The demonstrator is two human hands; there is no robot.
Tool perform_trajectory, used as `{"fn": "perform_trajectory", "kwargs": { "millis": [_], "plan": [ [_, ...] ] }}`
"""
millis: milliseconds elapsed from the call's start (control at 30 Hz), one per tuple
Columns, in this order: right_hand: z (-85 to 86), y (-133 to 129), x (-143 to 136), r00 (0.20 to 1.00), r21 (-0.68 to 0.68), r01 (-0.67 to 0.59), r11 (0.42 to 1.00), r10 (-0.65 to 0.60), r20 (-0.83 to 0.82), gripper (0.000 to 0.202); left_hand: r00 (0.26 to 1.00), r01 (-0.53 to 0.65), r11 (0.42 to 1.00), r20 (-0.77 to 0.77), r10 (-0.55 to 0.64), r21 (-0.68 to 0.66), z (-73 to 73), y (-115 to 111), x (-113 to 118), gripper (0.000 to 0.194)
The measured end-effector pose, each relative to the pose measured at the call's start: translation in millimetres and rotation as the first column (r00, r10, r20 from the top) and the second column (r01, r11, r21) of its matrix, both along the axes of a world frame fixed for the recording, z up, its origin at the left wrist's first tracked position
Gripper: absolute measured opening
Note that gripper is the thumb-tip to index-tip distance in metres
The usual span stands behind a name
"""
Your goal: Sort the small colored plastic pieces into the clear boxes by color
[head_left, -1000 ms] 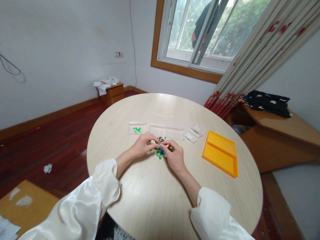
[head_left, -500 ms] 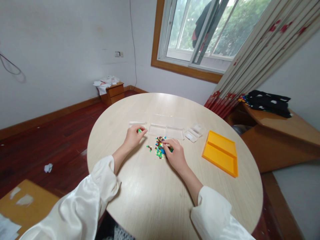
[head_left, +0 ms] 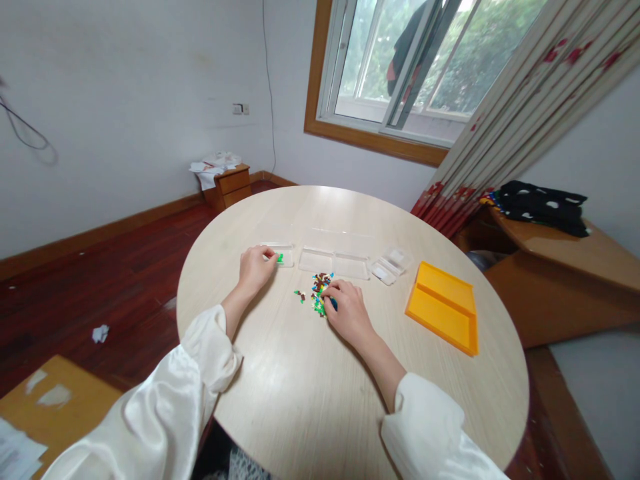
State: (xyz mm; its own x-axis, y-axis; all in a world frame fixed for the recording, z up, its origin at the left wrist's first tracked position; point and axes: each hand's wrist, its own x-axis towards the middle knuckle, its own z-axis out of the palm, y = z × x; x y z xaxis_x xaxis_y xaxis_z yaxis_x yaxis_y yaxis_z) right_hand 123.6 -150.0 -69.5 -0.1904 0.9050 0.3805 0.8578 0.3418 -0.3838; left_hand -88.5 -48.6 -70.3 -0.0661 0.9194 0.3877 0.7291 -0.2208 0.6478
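Observation:
My left hand [head_left: 257,270] rests at the left clear plastic box [head_left: 287,264], thumb and fingertips pinched together over its left part. Small green pieces [head_left: 281,258] lie in that box just right of the fingertips; whether the pinch holds a piece is too small to make out. My right hand [head_left: 349,308] is bent over a pile of tiny multicoloured pieces [head_left: 320,283], brown, green, blue, yellow and white. Its fingers are closed at the pile's right side and hide part of it. A few loose pieces [head_left: 301,295] lie left of the pile.
Behind the pile stands a clear two-part box [head_left: 350,265] with its lid opened back. A smaller clear case [head_left: 387,268] is to its right. On the right side lies a yellow tray [head_left: 445,319] with two compartments. All stand on a round wooden table [head_left: 295,400].
My left hand has shifted left, and green pieces now show in the left box. My right hand has stayed at the pile, its fingers moving slightly left.

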Motion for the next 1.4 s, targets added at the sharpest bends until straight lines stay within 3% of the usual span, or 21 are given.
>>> {"fn": "perform_trajectory", "kwargs": {
  "millis": [133, 400, 667, 1033, 1200, 1400],
  "plan": [
    [0.7, 0, 0, 0.999, 0.027, 0.033, 0.999, -0.033, 0.007, 0.018, 1.0, -0.017, 1.0, -0.004, 0.016, -0.014, 2.5, -1, 0, 0.018],
    [-2.6, 0, -4, 0.996, 0.0, -0.079, 0.997, 0.079, -0.032, 0.022, 0.999, 0.002, 1.0, 0.05, -0.003, 0.016, 4.7, -2, 1, 0.027],
    [-1.8, 1, -3, 0.999, -0.094, -0.039, 0.995, 0.038, -0.009, 0.022, 0.973, 0.137, 0.989, 0.178, -0.144, 0.054, 10.5, -6, 7, 0.025],
    [-1.6, 3, 4, 0.999, -0.126, 0.013, 0.992, -0.008, 0.039, 0.022, 0.94, 0.266, 0.961, 0.204, -0.275, 0.071, 14.6, -11, 11, 0.025],
    [1.3, 4, 5, 1.0, -0.167, 0.03, 0.985, -0.03, 0.001, 0.019, 0.887, 0.43, 0.901, 0.164, -0.433, 0.053, 20.2, -16, 7, 0.021],
    [3.5, 4, 6, 0.998, -0.175, 0.033, 0.984, -0.041, -0.045, 0.013, 0.731, 0.682, 0.726, 0.058, -0.68, -0.084, 20.4, -20, 3, 0.009]
  ]
}}
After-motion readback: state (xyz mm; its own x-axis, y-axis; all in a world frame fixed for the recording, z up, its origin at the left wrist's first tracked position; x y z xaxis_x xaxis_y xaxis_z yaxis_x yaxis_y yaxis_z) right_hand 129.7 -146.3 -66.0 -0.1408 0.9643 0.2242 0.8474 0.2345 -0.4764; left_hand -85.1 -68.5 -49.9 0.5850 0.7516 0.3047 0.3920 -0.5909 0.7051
